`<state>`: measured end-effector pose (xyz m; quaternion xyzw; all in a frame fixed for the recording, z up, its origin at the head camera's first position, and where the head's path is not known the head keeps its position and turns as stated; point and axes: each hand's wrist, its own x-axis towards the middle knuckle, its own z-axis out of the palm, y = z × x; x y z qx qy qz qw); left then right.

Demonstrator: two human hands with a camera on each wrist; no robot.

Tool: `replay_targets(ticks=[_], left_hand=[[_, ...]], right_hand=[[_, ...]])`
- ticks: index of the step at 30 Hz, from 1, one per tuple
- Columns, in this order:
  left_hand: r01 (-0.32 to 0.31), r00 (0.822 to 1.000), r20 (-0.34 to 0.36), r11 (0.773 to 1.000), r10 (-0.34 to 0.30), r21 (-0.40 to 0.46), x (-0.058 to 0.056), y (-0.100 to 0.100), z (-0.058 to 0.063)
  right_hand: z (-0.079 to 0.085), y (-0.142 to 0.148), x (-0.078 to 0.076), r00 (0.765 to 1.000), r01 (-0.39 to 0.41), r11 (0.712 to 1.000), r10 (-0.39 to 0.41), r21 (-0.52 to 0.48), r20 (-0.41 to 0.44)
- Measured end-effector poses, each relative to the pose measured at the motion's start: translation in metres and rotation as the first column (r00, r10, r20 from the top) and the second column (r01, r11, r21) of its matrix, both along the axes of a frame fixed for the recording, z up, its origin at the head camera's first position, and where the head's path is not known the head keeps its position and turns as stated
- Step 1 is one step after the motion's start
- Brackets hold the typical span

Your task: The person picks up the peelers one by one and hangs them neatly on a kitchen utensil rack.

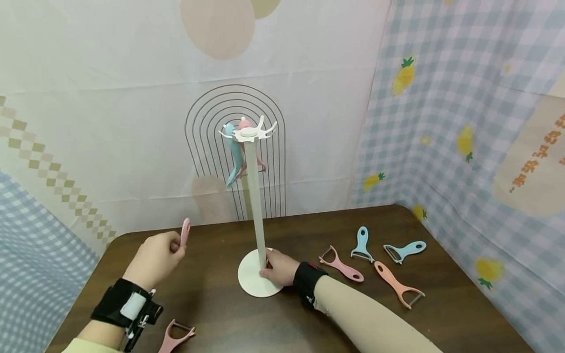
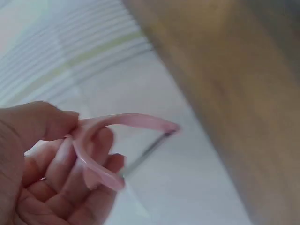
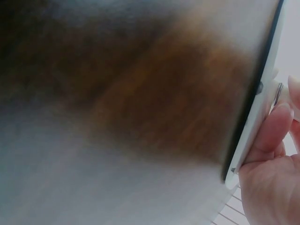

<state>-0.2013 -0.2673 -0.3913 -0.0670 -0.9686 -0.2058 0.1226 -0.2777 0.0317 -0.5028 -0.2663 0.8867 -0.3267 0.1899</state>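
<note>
A pink Y-shaped peeler [image 2: 89, 154] is pinched between the thumb and fingers of my left hand [image 1: 156, 257], raised over the table's left side; its handle end points up in the head view. My right hand [image 1: 280, 267] grips the foot of the post of a white stand [image 1: 253, 196], at its round base [image 1: 249, 274]. In the right wrist view the fingers [image 3: 276, 126] lie over the base's top face. From the stand's hooked top hang a blue peeler [image 1: 236, 154] and a pink peeler [image 1: 245, 123], partly behind the post.
On the dark wooden table [image 1: 212, 314], right of the stand, lie a pink peeler [image 1: 342, 267], two blue peelers [image 1: 362, 240] and an orange peeler [image 1: 393, 279]. Another pink peeler [image 1: 169, 338] lies at the front left, cut off by the frame. Patterned cloth [image 1: 318, 122] hangs behind.
</note>
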Motion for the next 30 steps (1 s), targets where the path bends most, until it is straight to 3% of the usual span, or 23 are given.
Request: replay_targets(ticks=[3, 5, 8, 12, 25, 28, 30], left_hand=[[0.015, 0.995, -0.103, 0.998, -0.009, 0.055, -0.001, 0.014, 0.017], [0.024, 0.982, -0.191, 0.996, -0.008, 0.086, -0.001, 0.023, 0.029], [0.051, 0.943, -0.332, 0.99, -0.004, 0.133, 0.0, 0.037, 0.045], [0.095, 0.885, -0.465, 0.981, -0.004, 0.171, 0.0, 0.054, 0.062], [0.231, 0.714, -0.7, 0.95, -0.018, 0.211, -0.007, 0.093, 0.109], [0.247, 0.689, -0.725, 0.94, 0.002, 0.236, -0.008, 0.1, 0.115], [0.251, 0.681, -0.732, 0.935, 0.013, 0.25, -0.008, 0.104, 0.119]], right_hand=[[-0.003, 0.001, 0.002, 1.0, -0.003, 1.0, 0.003, 0.008, 0.006], [-0.003, 0.001, 0.003, 1.0, -0.004, 1.0, 0.004, 0.008, 0.006], [-0.003, 0.001, 0.002, 1.0, -0.01, 1.0, 0.01, 0.003, -0.002], [-0.004, 0.002, 0.0, 1.0, -0.019, 1.0, 0.019, -0.002, -0.013], [0.007, 0.002, 0.001, 0.999, -0.035, 0.999, 0.035, -0.018, -0.024], [0.007, 0.001, 0.002, 0.999, -0.034, 0.999, 0.034, -0.023, -0.016], [0.005, 0.001, 0.001, 0.999, -0.032, 0.999, 0.032, -0.019, -0.01]])
